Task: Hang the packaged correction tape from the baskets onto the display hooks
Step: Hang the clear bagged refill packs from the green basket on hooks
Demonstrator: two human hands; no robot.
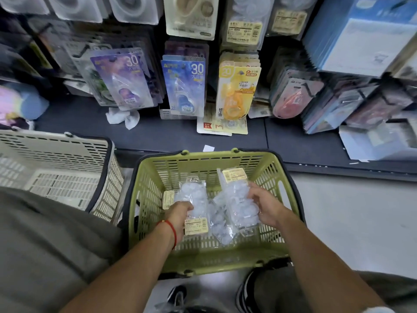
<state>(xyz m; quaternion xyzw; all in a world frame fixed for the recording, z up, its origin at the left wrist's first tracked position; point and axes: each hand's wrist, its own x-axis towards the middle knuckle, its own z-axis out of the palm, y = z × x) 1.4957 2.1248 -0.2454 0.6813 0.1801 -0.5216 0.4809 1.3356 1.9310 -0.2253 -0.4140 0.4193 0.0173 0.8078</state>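
both hands [180, 214] [262, 203] grip clear tape packs [195, 199] inside the green basket [291, 186].

We see a green basket [291, 199] of matt, slotted plastic with a dark rim. Beside it stands a beige basket [67, 150] of the same matt plastic. The packs [239, 206] inside are clear, glossy film with yellow paper labels. The hung cards [185, 86] look like glossy printed card under clear blisters. The shelf [158, 134] is dark and matt.
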